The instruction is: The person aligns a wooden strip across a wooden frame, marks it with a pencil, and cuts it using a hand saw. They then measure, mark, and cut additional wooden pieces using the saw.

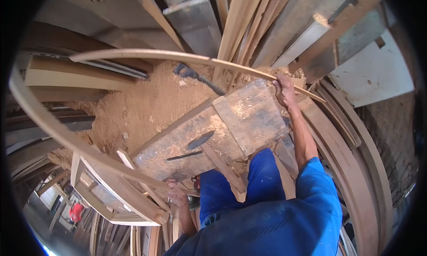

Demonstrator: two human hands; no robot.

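Note:
My right hand [284,89] grips a long, thin curved wooden strip [178,56] near its right end. Its other end reaches far to the left, above the sawdust. Low on the left, my left hand [177,193] is closed around the near end of a second, thicker curved wooden strip [75,142], which sweeps up to the left edge of view. Between the hands lies a worn wooden workbench [187,131] with a batten [231,124] across it. On it rest a hammer [202,141] with a wooden handle and a thin dark rod [184,156].
A handsaw [187,72] lies on the sawdust heap [133,104] behind the bench. Boards [249,24] lean at the back, and curved timbers [342,167] stand at my right. A wooden frame [115,189] is at my left. A person in red [76,212] is far off.

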